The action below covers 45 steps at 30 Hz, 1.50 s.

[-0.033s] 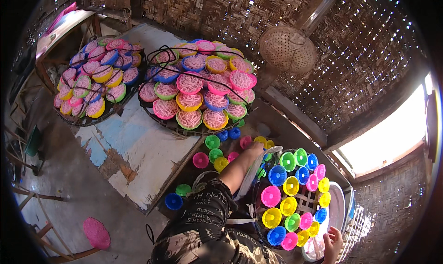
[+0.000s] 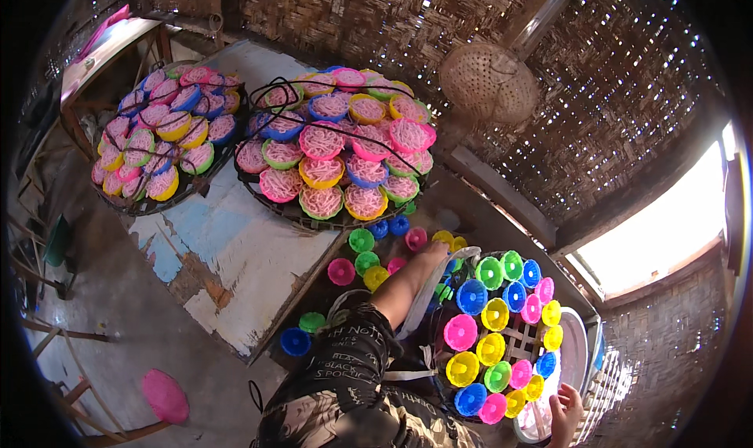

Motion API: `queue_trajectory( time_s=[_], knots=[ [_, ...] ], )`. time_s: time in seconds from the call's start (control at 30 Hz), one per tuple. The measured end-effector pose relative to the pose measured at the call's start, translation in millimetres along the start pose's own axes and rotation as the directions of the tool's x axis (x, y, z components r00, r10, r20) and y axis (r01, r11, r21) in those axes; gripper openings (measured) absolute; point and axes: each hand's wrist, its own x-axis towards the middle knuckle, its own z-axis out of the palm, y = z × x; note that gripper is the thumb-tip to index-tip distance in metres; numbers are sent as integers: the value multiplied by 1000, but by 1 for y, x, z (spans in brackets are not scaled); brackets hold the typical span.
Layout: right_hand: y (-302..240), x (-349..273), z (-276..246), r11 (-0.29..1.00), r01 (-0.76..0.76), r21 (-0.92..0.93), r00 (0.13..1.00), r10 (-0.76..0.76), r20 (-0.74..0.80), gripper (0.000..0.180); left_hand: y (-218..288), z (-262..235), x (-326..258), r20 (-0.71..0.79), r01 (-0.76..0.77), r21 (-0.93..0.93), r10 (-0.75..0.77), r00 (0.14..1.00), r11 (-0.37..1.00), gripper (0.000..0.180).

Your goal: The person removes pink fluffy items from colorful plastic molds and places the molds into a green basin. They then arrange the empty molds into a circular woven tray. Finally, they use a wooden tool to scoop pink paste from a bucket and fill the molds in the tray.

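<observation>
My left hand reaches down among loose small fluted plastic cups on the floor, close to yellow cups; its fingers are hidden. A greyish-white bag lies along that forearm. My right hand is held with fingers apart, nothing seen in it, by the rim of a pale basin with pinkish contents. Between my hands sits a slatted basket tray bearing several pink, yellow, blue and green cups, such as the pink cup. Other loose cups, like the blue cup, lie left of my forearm.
Two round trays hold cups filled with pink noodle-like strands, on a worn board table. A woven hat hangs on the woven wall. A pink round pad lies lower left; a bright window is at right.
</observation>
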Motion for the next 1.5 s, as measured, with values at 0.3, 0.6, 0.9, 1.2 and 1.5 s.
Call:
queue_trajectory(
  time_s=[0.3, 0.6, 0.9, 1.2, 1.5],
  knots=[
    [-5, 4, 2, 998, -41, -54, 999, 42, 10, 40, -41, -82, -67, -140, 185, -597, -328, 934, 780, 40],
    [-3, 9, 18, 997, 77, 23, 997, -77, 2, 40, -39, -123, -158, -60, 569, 36, -567, 822, 821, 34],
    [-7, -6, 16, 995, 72, 66, 997, -72, 2, 39, -48, -88, -162, -55, 560, -168, -575, 816, 811, 51],
    [6, -11, 17, 985, 113, 128, 993, -114, 2, 38, -80, -69, -161, -59, 447, -490, -540, 840, 749, 44],
    [38, -4, 23, 970, 186, 157, 979, -196, 49, 40, -61, -60, -175, 132, 541, -296, -527, 840, 787, 41]
  ],
)
